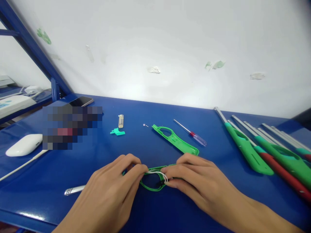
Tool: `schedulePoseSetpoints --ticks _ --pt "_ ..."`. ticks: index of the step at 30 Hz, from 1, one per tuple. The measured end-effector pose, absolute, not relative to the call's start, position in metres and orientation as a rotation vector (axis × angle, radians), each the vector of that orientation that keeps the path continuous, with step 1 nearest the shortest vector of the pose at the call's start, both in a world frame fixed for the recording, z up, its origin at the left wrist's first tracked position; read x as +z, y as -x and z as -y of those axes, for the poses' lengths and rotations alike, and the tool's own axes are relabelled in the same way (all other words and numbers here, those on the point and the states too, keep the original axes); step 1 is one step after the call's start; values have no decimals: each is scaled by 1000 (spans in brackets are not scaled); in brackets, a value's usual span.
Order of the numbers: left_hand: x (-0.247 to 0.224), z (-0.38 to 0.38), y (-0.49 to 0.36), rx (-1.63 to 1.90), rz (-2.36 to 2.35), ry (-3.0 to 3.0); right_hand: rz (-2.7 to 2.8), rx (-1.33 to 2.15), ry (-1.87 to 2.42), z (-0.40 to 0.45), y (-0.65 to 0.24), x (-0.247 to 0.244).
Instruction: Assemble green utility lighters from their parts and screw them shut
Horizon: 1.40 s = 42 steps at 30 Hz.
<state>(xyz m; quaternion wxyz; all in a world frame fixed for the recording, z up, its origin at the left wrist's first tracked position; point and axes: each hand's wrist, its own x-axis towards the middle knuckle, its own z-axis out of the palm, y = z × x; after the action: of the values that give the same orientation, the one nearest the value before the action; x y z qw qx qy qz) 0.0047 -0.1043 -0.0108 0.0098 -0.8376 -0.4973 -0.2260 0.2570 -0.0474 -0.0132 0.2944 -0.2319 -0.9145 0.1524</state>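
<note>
Holding open green shell two-handed; other half off

L hand (109,184) is closed, thumb & fingers pinching one end of the open shell (152,189) near the white wire (156,172); R hand (201,184) is closed on the opp. end, fingertips at the wire loop & small black part (160,183); exact grip under fingers hidden, can't tell. Shell is up front, low centre, betw. both hands, over the blue bench (36,181); metal tube (74,190) pokes out by L hand, can't tell if attached.

Progress, as judged: halves are apart, wire sits at the held one; loose green half (179,142) lies just beyond R hand, not fitted; clear part (120,121) & teal piece (118,131) lie out, prob. internals; tiny white bit (144,125) & pin-like bit (147,126) also out, too small to ID; screwdriver (198,139) is down, unheld; so closed-up state looks a fair way off. Closed green lighter (250,150) & similar units lie far R.
</note>
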Motion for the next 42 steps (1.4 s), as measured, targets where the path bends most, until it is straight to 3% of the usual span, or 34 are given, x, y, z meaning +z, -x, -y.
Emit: schedulePoseSetpoints --ticks 26,42 --pt "-4 97 -14 -950 1550 2590 2442 386 600 46 -257 -12" --pt "-5 97 -8 -902 1513 2615 2466 345 579 46 -259 -13"
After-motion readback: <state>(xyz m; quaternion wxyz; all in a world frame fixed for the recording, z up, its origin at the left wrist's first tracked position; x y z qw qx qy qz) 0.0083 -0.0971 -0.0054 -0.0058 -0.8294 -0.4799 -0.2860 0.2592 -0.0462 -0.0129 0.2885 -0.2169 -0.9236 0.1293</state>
